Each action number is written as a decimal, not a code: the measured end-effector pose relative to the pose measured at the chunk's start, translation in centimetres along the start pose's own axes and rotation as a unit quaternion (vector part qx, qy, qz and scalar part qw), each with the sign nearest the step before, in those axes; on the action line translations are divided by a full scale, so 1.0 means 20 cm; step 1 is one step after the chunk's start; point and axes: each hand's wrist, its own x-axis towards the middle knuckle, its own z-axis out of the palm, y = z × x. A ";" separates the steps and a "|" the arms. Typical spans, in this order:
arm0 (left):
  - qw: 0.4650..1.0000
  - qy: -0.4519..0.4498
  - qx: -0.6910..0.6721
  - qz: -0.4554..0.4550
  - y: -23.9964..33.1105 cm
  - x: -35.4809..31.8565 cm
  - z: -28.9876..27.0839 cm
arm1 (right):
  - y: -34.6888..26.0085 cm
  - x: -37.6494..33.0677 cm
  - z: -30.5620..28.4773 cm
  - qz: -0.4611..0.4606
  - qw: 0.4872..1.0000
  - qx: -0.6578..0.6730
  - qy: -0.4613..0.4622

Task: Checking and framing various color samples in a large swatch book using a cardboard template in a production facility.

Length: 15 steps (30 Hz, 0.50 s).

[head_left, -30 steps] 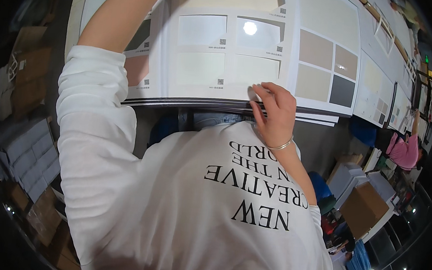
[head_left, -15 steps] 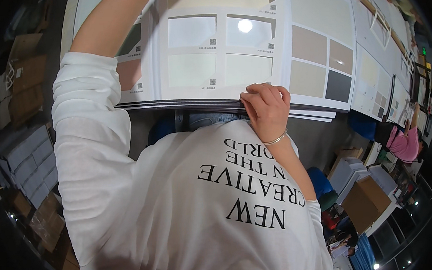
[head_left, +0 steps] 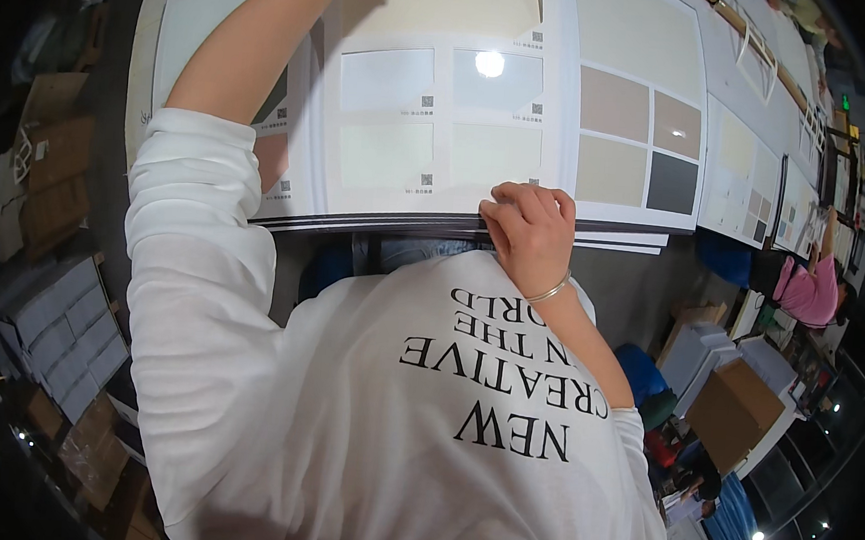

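Observation:
A large colour sample book (head_left: pixel 562 204) lies open before me. Pale cream, bluish and greenish swatches fill its middle page (head_left: pixel 444 110). At its near edge my right hand (head_left: pixel 535 235) is closed, thumb and curled fingers pinching the border of that page. A bracelet circles this wrist. My left forearm (head_left: pixel 257 52) reaches across the book's left part, over darker green and pink swatches. The left hand itself runs out past the top edge, so its fingers are hidden.
The right-hand page (head_left: pixel 629 118) carries beige, taupe and dark grey swatches. Further right lie more sample boards (head_left: pixel 743 171), beside a person in pink (head_left: pixel 809 288). Stacked white packs (head_left: pixel 67 330) and cardboard boxes (head_left: pixel 56 168) stand on the left. Another carton (head_left: pixel 734 411) is at lower right.
My left forearm has shifted slightly right and down in the picture. The book's near edge and my right hand appear a little lower, with the right hand still at that edge.

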 end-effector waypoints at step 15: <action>0.976 0.143 0.161 -0.030 -0.65 -0.13 0.07 | 0.01 0.12 -0.11 -0.001 0.996 -0.008 -0.089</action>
